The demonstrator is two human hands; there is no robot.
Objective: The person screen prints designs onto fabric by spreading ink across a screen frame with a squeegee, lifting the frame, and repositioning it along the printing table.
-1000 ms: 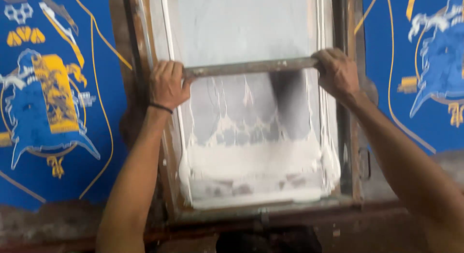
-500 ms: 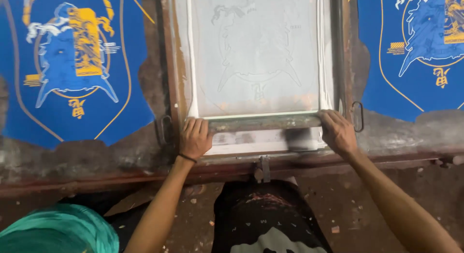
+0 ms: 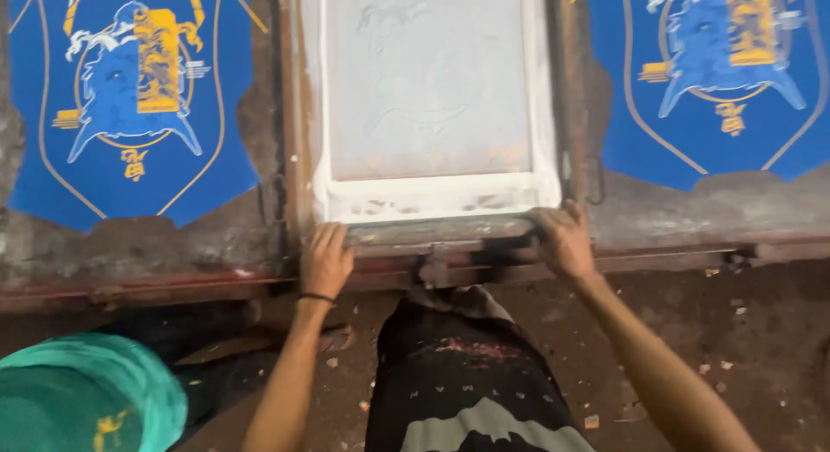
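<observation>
Worn, ink-stained bench (image 3: 156,253) runs left to right w/ a wooden-framed print screen (image 3: 430,98) lying flat at centre. I see the squeegee (image 3: 437,232) lying crosswise at the screen's near edge, just past the bench's near rail. Left hand (image 3: 325,260) is clenched over its left end, thin black band on the wrist; right hand (image 3: 564,241) is clenched over its right end. So the bar spans btwn both hands. Blue printed fabric panel (image 3: 130,106) lies left of the screen, another (image 3: 718,80) right, each w/ yellow and light-blue artwork. Teal cloth (image 3: 82,391) sits near-left, below bench level.
</observation>
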